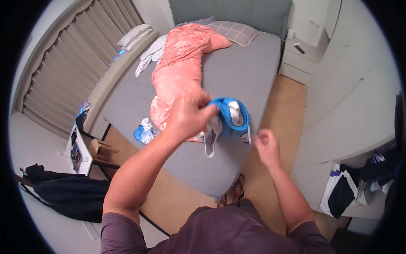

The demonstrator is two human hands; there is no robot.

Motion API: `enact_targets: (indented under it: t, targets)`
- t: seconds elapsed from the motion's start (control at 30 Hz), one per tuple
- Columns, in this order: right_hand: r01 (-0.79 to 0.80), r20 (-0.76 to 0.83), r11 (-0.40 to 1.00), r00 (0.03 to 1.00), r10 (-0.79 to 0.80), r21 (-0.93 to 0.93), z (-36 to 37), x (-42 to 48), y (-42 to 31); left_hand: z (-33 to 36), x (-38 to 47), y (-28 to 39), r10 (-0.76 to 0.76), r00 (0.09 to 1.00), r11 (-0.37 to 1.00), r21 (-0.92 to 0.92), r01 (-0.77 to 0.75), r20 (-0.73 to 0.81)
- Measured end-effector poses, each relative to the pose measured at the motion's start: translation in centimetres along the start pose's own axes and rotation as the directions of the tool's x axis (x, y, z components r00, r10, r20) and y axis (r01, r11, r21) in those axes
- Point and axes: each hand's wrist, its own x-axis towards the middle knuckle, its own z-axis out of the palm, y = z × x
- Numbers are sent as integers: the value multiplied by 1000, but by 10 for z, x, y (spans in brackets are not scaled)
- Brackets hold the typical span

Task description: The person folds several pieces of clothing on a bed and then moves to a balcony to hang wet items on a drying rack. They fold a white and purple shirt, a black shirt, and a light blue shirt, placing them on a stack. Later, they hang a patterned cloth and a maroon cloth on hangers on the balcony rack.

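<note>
My left hand pinches a blue and white garment by its upper left edge and holds it up over the bed. A blue band curls around a white piece at the top of the cloth, and a pale looped edge hangs lower down. My right hand is close to the garment's right edge with fingers curled; blur hides whether it grips the cloth. Below lies the grey bed sheet. A bunched pink quilt runs along the bed. Another blue and white bundle of cloth rests near the bed's left edge.
A plaid pillow lies by the headboard. White drawers stand right of the bed. Folded clothes fill a low shelf at right. Dark clothing hangs at left, near a wooden stool.
</note>
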Motion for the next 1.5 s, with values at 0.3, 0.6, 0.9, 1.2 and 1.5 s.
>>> enact_targets:
  t: [0.3,0.6,0.9,1.2,1.5]
  targets:
    - [266,495,955,853,-168,-133,70,-60,-7,-56,83,45,-45,948,943,-326,-63,-315]
    - [428,283,902,860,-423,47,139,-11,-40,-167,73,-67,-332,848,912,-369,177,-413]
    - [241,511,967,844,-165,-85,221,3,-14,-134,-14,-141,-476,864,763,-567,311,-167]
    - [-158,395,916,919,0,368,228,7,-66,-207,-38,-139,-390,820,802,-592,79,-419]
    - [390,79,771,868,-490,503,143,58,-221,-257,-55,-122,392,706,702,687,185,-590]
